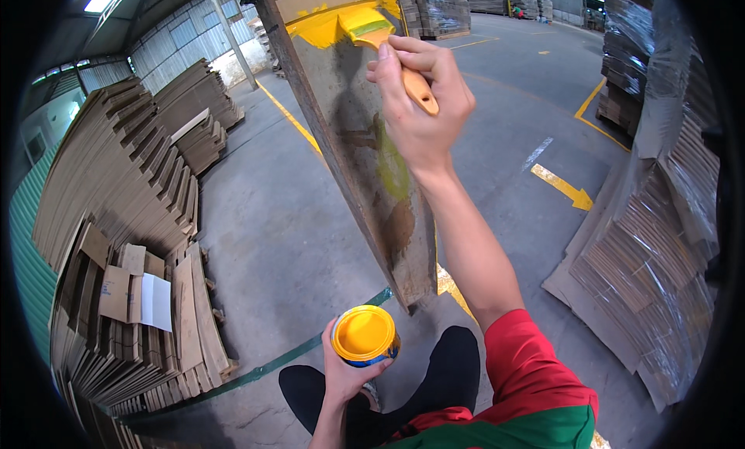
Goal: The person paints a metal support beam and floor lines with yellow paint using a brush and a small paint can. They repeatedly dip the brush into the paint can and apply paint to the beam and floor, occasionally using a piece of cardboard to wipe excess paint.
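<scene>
My right hand (427,92) is closed round the wooden handle of a flat paintbrush (378,33). The brush's yellow-coated bristles press against the upper part of a tall grey steel column (361,162) with raised edges. Wet yellow paint (322,28) covers a band there, its lower border ragged. Below it the column's face is bare, with brown stains and a faint yellowish smear. Low in front of me, my left hand (348,375) grips an open can of yellow paint (365,334), upright, its blue-marked side partly hidden by my fingers.
Stacks of flat cardboard (116,162) stand on the left, some on a pallet. Plastic-wrapped cardboard (644,247) leans in on the right. Yellow lines and an arrow (563,187) mark the grey floor, and a green line (287,354) crosses near my legs.
</scene>
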{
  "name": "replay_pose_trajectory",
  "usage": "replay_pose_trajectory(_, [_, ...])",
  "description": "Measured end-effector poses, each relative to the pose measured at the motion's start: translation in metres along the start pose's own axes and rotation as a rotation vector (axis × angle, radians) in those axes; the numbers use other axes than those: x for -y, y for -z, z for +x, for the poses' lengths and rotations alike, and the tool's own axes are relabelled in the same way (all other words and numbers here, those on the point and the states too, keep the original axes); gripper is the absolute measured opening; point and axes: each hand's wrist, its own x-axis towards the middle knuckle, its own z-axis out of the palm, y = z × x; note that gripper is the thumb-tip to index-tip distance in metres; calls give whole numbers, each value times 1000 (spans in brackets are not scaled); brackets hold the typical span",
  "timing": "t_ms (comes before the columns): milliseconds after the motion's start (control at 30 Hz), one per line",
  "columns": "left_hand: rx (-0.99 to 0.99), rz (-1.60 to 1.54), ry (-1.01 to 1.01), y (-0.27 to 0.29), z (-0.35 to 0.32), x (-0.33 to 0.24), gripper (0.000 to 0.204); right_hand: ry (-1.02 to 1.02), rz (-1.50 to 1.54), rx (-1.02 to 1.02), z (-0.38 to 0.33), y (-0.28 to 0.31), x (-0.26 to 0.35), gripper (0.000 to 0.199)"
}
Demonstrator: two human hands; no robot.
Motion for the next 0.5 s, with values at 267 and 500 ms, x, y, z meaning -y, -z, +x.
replay_pose_trajectory(267, [13,-50,10,-3,3,2,121,94,-182,80,21,8,-15,16])
replay_pose_trajectory(500, [32,-110,-3,-8,5,6,120,333,-404,271,26,17,17,20])
